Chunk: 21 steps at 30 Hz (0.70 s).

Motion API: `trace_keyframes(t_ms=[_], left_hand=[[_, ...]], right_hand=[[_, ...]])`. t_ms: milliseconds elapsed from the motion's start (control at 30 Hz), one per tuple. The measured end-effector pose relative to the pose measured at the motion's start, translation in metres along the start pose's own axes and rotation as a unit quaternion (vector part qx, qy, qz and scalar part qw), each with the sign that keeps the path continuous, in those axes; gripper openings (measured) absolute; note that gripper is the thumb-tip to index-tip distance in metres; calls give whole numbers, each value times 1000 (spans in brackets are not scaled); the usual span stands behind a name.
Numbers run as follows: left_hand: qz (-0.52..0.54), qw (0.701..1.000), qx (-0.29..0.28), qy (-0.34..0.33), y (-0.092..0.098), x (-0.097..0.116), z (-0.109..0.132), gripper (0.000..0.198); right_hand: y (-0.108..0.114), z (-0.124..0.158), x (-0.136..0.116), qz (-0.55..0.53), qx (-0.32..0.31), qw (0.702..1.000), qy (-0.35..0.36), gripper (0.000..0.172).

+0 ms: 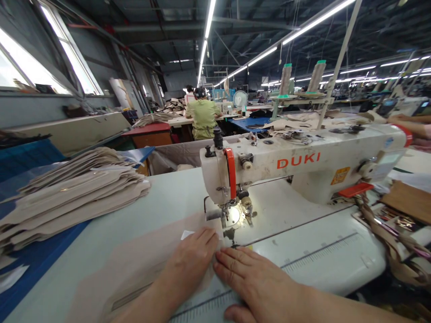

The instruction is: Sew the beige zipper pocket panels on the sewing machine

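Note:
A beige fabric piece lies flat on the sewing table in front of a white DUKI sewing machine. My left hand rests flat on the fabric, fingers stretched toward the presser foot. My right hand lies flat beside it, fingertips touching the fabric's edge just below the needle. A small white label sits on the fabric by my left fingertips. Both hands press down and hold nothing.
A tall stack of beige cut pieces sits at the left on blue cloth. Beige strips and scraps lie at the right. A person in a green top works at a table farther back. Another person's arm shows at far right.

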<state>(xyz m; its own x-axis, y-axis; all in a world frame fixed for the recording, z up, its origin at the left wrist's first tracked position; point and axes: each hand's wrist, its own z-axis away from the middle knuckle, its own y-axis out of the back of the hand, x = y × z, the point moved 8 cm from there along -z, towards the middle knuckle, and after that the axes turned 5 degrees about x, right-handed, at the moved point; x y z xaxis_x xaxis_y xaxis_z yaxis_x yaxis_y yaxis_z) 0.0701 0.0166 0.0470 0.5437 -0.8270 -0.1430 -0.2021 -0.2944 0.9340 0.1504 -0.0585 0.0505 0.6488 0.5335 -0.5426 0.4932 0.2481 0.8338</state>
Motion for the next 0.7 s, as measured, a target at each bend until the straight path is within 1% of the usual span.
trace_keyframes(t_ms=[100, 200, 267, 433, 533, 700], left_hand=[[-18, 1000, -3, 6, -6, 0, 3, 24], [-26, 1000, 5, 16, -10, 0, 5, 24], [-26, 1000, 4, 16, -12, 1, 4, 23], [-27, 999, -27, 13, -15, 1, 2, 21], [-28, 999, -39, 15, -15, 1, 3, 22], [-33, 999, -22, 7, -9, 2, 3, 26]], right_hand=[[-2, 0, 2, 8, 14, 1000, 11, 68], [-6, 0, 5, 14, 21, 999, 22, 70], [-8, 0, 6, 10, 20, 999, 24, 72], [-2, 0, 4, -15, 4, 1000, 9, 70], [0, 0, 2, -19, -10, 1000, 2, 69], [-2, -1, 3, -10, -5, 1000, 3, 69]])
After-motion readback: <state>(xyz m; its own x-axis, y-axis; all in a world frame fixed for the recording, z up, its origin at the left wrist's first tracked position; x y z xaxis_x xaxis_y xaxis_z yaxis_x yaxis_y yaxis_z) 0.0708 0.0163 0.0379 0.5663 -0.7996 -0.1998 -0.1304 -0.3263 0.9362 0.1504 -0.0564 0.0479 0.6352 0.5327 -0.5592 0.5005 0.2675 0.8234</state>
